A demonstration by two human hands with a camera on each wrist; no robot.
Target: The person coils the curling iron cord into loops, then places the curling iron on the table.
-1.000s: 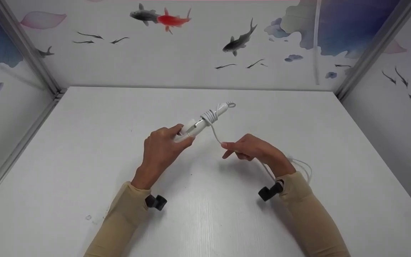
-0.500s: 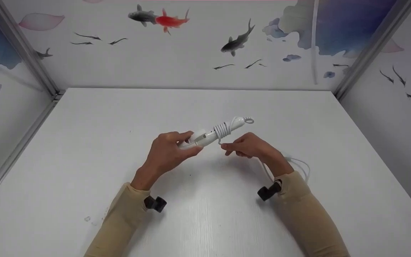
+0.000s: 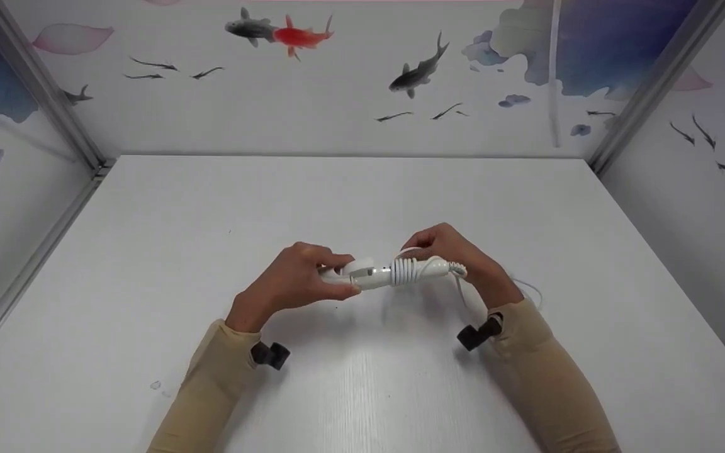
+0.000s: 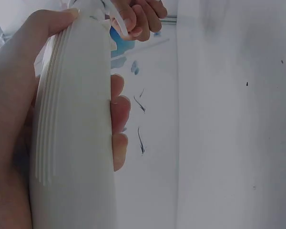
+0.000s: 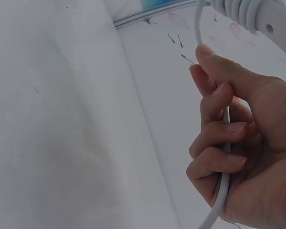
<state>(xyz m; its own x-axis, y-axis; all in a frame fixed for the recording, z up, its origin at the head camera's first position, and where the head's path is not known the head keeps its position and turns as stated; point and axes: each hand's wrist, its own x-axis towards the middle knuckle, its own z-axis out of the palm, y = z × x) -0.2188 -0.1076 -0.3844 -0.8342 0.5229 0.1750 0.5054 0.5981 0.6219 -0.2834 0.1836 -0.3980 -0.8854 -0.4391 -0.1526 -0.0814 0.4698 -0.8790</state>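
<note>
A white curling iron (image 3: 375, 278) lies roughly level between the hands, close over the table. My left hand (image 3: 293, 277) grips its end away from the cord, thumb along one side and fingers round the other. Its ridged white body (image 4: 81, 124) fills much of the left wrist view. Several turns of white cord (image 3: 404, 272) are wound round the handle. Behind the handle is my right hand (image 3: 454, 248), its fingertips partly hidden in the head view. In the right wrist view, thumb and forefinger pinch the cord (image 5: 215, 212), which runs on through the curled fingers.
The loose cord (image 3: 531, 289) loops out beyond the right wrist onto the white table (image 3: 362, 384). Printed panels with fish enclose the back and sides. A black wrist camera (image 3: 271, 355) sits on the left sleeve, another black camera (image 3: 479, 333) on the right.
The curling iron has swung from pointing up and right to nearly level, moving down and right with my left hand. My right hand has brought the cord from in front of the handle to behind it.
</note>
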